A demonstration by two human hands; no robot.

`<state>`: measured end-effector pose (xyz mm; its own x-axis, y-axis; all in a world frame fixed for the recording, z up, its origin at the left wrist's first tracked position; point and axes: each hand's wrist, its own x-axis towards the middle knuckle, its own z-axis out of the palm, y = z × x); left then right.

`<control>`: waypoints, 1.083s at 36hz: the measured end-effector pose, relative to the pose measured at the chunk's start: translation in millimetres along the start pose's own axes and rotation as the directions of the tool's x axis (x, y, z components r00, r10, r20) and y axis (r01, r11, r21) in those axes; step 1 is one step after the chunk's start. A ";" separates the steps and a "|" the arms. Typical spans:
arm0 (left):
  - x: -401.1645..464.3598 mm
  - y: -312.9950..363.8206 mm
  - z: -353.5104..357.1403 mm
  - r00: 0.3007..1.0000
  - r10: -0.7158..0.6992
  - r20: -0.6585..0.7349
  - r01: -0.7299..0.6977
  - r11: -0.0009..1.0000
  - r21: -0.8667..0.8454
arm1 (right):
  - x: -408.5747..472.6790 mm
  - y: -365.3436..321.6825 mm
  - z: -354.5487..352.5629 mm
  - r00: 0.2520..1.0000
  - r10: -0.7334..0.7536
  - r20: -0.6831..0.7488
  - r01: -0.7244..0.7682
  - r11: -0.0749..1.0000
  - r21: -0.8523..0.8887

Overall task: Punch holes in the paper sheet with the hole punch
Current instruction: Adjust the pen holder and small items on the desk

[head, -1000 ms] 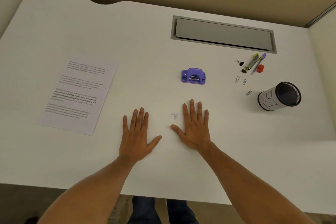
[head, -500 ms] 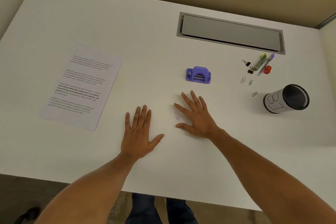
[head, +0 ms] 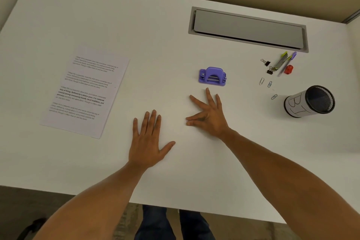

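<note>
Left hand [head: 147,142]: laid flat on the white desk [head: 58,161], palm down, fingers straight and close together, thumb spread to the right; nothing is held.
Right hand [head: 209,116]: found just beyond and to the right of the left hand, apart from it; fingers are fanned wide and pointed away and leftward, thumb and forefinger drawn near each other at the desk surface. Whether a small scrap is pinched there cannot be told.
Hole punch [head: 212,76]: purple, set upright on the desk directly beyond the right hand; the longest fingertip is seen just short of its near edge, not touching.
Paper sheet [head: 85,91]: white, printed with paragraphs of text, laid flat and slightly turned, well to the left of both hands and of the hole punch; untouched.
Paper clips [head: 267,85]: three are scattered loose, right of the hole punch.
Pen cup [head: 309,101]: black mesh, wrapped in a white hand-lettered label, tipped on its side near the right edge, mouth turned right.
Binder clips [head: 267,66]: two, black, beyond the paper clips.
Pens [head: 283,61]: a yellow-green and a purple one lie side by side, a small red item [head: 288,69] just beside them.
Cable tray cover [head: 248,29]: grey, recessed in the desk at the far side.
</note>
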<state>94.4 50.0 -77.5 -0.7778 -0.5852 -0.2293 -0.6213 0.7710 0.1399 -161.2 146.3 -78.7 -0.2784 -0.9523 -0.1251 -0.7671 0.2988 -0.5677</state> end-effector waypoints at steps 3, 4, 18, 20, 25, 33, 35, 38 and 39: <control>-0.1 -0.4 0.0 1.000 0.001 0.002 -0.001 1.000 -0.003 | 0.3 -2.5 1.5 0.999 0.026 -0.040 -0.025 0.999 0.038; 0.2 -0.2 -0.1 1.000 0.001 0.005 -0.001 1.000 -0.002 | 0.4 -3.2 1.9 0.998 0.032 -0.045 -0.030 0.999 0.044; -0.7 -1.2 -0.9 1.000 0.003 0.025 -0.003 1.000 0.018 | -19.1 -40.0 -11.3 0.906 0.419 -0.063 -0.268 0.681 0.682; -1.0 -0.8 -1.5 0.999 0.004 0.031 -0.005 1.000 0.024 | -26.2 -47.5 -24.5 0.860 0.509 -0.022 -0.275 0.500 0.821; -0.7 -0.3 -4.3 0.998 -0.001 0.056 0.000 1.000 0.028 | -39.8 -57.1 -38.6 0.811 0.583 0.036 -0.248 0.288 0.925; -2.7 -1.4 -3.4 0.999 0.036 0.015 -0.036 0.999 -0.002 | -56.6 -48.6 -83.5 0.697 0.692 0.189 0.034 -0.295 0.955; -3.0 -1.5 -1.4 0.999 0.048 -0.012 -0.049 0.999 -0.004 | -63.9 -41.7 -102.7 0.680 0.710 0.182 0.098 -0.334 0.937; -2.9 -0.4 0.4 0.997 0.054 -0.050 -0.055 0.998 -0.018 | -73.6 -26.5 -135.1 0.645 0.750 0.145 0.183 -0.336 0.924; -2.6 0.2 0.3 0.997 0.056 -0.058 -0.057 0.998 -0.023 | -76.6 -20.5 -146.9 0.634 0.763 0.125 0.208 -0.323 0.923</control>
<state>96.4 51.7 -77.2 -0.8155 -0.5548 -0.1648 -0.5778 0.7972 0.1752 -209.1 222.3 62.0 -0.6899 -0.3830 -0.6142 0.7238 -0.3517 -0.5937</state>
